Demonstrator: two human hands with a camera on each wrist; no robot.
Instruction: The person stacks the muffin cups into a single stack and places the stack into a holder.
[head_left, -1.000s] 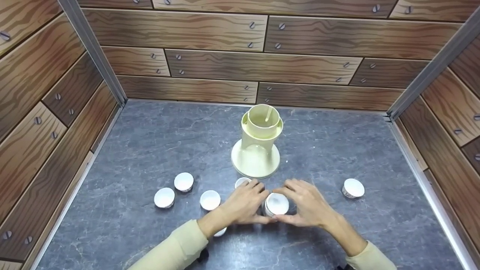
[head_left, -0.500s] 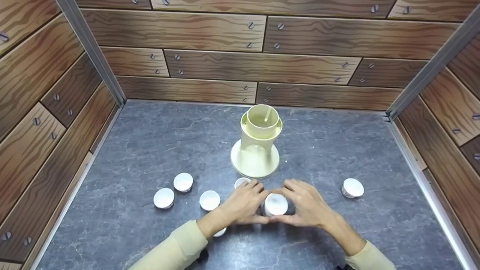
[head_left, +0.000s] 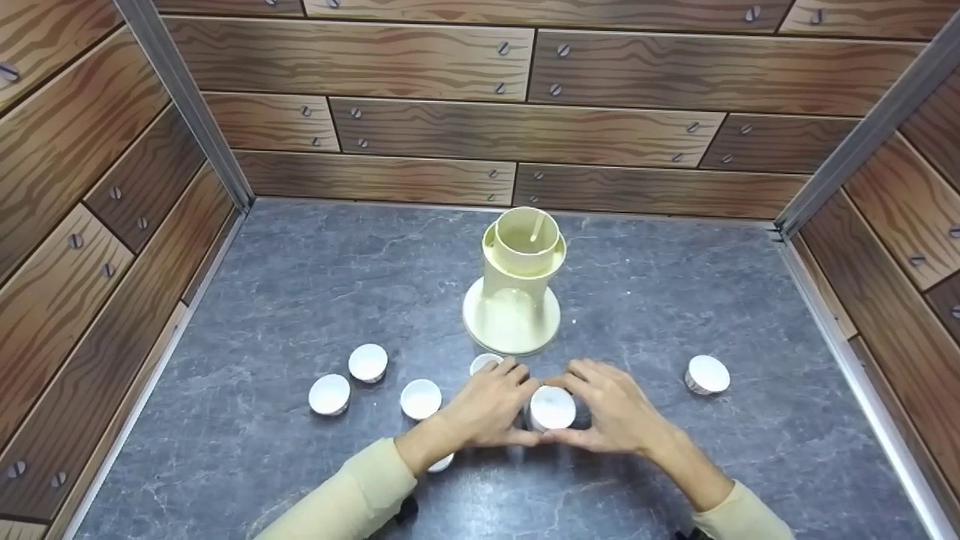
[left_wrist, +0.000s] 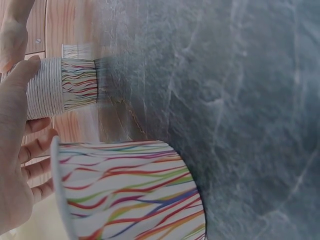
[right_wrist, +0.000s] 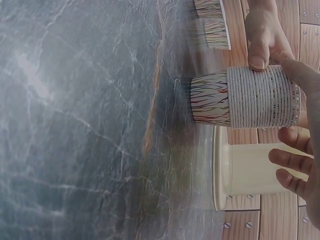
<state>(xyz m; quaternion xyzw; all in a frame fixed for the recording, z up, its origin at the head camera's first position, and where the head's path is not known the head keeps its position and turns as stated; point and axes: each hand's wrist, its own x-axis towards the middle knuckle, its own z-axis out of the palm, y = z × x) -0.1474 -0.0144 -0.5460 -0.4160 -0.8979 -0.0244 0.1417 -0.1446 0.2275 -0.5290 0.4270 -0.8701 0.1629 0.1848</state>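
Observation:
A tall stack of nested paper cups (head_left: 553, 409) stands upright on the table between my hands. Its many rims and the striped lowest cup show in the right wrist view (right_wrist: 260, 97). My left hand (head_left: 491, 405) holds the stack from the left, thumb and forefinger against it near the top. From the other side my right hand (head_left: 613, 409) grips it likewise, and the two thumb tips meet in front. Close by the left hand is a single paper cup (left_wrist: 130, 192) with coloured wavy lines. Another cup (head_left: 484, 363) is partly hidden behind the left fingers.
Behind the hands rises a cream-coloured cylinder (head_left: 517, 289) on a round base, with an open tube at its top. Single cups stand at left (head_left: 329, 395), and one cup (head_left: 707, 375) at right. Another cup (head_left: 441, 463) is mostly under the left forearm. Wood-patterned walls border the table.
The top cup of the stack has shifted very slightly left between the hands. Both hands keep almost the same place and hold.

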